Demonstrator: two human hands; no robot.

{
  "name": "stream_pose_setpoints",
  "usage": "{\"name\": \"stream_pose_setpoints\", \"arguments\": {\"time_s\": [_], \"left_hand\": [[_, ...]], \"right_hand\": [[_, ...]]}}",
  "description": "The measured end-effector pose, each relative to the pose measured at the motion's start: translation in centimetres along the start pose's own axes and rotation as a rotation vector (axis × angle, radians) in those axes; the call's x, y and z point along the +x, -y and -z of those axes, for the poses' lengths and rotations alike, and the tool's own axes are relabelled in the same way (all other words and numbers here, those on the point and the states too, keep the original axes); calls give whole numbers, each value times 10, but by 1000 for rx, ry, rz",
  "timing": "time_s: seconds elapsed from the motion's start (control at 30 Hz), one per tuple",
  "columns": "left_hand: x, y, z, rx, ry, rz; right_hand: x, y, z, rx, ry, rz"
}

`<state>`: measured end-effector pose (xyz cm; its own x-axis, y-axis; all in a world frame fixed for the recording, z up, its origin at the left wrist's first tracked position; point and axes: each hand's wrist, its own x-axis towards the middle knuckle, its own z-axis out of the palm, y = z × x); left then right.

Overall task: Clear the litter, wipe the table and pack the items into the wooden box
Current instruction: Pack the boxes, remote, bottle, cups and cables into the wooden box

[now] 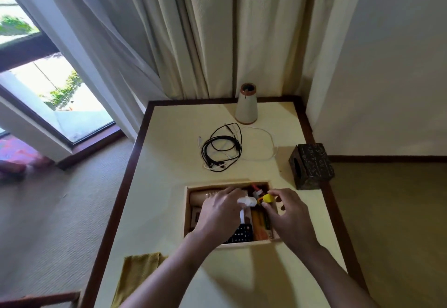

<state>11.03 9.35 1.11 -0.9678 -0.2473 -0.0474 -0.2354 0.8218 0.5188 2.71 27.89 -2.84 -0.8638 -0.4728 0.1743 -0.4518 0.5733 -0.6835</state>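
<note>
The left hand [217, 213] and right hand [290, 213] hide much of the wooden box's [244, 244] contents, the white thing [246, 201] at the left fingertips and the yellow thing [268, 198] the right pinches are too blurred to name, and the olive cloth [135, 276] runs off the bottom edge.

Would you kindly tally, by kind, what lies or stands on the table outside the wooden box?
Cone-shaped vase: 1
Carved dark tissue box: 1
Tangle of black and white cables: 1
Olive cloth: 1
Total: 4
</note>
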Motion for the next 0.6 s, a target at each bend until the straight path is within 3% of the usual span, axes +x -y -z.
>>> {"name": "stream_pose_setpoints", "arguments": {"time_s": [0.23, 0.4, 0.6], "left_hand": [[30, -10, -5, 185, 39, -137], [43, -11, -8, 226, 104, -189], [51, -13, -13, 300, 128, -238]], "right_hand": [[6, 5, 10, 57, 51, -21], [2, -5, 1, -152, 94, 60], [4, -11, -1, -212, 181, 28]]}}
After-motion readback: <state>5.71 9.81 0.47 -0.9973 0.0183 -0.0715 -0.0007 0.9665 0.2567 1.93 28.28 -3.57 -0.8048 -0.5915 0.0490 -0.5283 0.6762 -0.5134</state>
